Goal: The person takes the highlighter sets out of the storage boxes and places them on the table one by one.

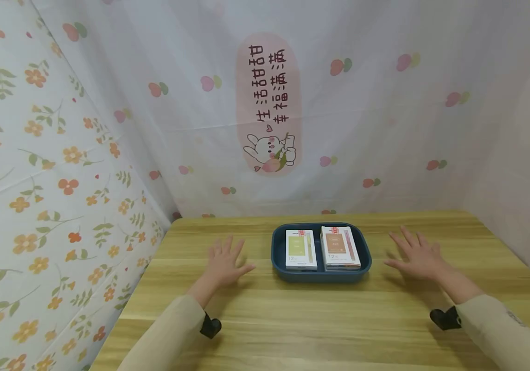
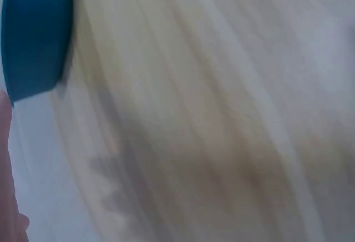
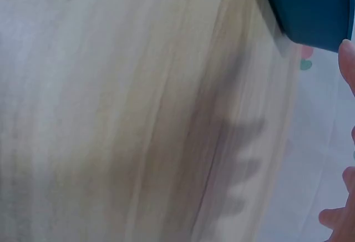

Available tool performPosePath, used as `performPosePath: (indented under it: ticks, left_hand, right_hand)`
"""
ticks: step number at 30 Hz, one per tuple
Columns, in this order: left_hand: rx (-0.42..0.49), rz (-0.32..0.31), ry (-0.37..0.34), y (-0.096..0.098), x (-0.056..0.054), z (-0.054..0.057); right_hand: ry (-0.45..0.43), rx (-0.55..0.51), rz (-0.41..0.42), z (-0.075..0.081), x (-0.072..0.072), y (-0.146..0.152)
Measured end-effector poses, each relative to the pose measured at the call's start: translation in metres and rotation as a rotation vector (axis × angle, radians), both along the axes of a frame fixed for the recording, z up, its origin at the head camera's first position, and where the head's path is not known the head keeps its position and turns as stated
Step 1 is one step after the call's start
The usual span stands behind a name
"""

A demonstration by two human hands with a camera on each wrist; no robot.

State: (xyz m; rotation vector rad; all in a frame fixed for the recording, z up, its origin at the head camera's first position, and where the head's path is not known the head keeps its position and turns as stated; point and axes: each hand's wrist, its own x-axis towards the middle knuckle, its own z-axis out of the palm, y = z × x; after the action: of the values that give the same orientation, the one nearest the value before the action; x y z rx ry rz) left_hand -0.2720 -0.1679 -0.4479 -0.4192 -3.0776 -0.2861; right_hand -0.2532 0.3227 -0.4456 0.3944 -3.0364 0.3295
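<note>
Table (image 1: pixel 320 324) bearing tray (image 1: pixel 322 277), its walls probably corralling boxes (image 1: pixel 300 250); left hand (image 1: pixel 223 265) and right hand (image 1: pixel 420 256) hovering either side, fingers spread wide, holding nothing.

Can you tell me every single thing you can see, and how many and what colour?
Tray: one, dark blue, on the table
Green-labelled box: one visible, white, tray's left compartment
Brown-labelled box: one on top, white, right compartment; maybe more beneath
Table: one, yellowish wood, under the tray
Fruit-print cloth: one, white, behind the table
Bunny picture: one, pink, on that cloth
Flowered cloth: one, white and orange, left side
Wrist pieces: two, black, at the sleeve cuffs
Sleeves: two, beige, on the arms
Left hand: one, bare, left of tray
Right hand: one, bare, right of tray
</note>
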Motion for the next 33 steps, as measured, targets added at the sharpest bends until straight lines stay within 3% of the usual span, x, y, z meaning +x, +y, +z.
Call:
performPosePath:
  ticks: [16,23,33]
  left_hand:
    - [-0.050,-0.092,-0.061,0.050,-0.007,0.014]
    - [-0.100,-0.128,-0.073,0.065,-0.005,0.011]
    - [-0.078,-0.167,-0.092,0.069,-0.005,0.002]
  right_hand:
    - [0.016,-0.027,0.021,0.007,-0.007,-0.013]
    - [0.012,-0.036,0.034,0.012,-0.010,-0.025]
    - [0.018,-0.022,0.080,0.026,-0.011,-0.045]
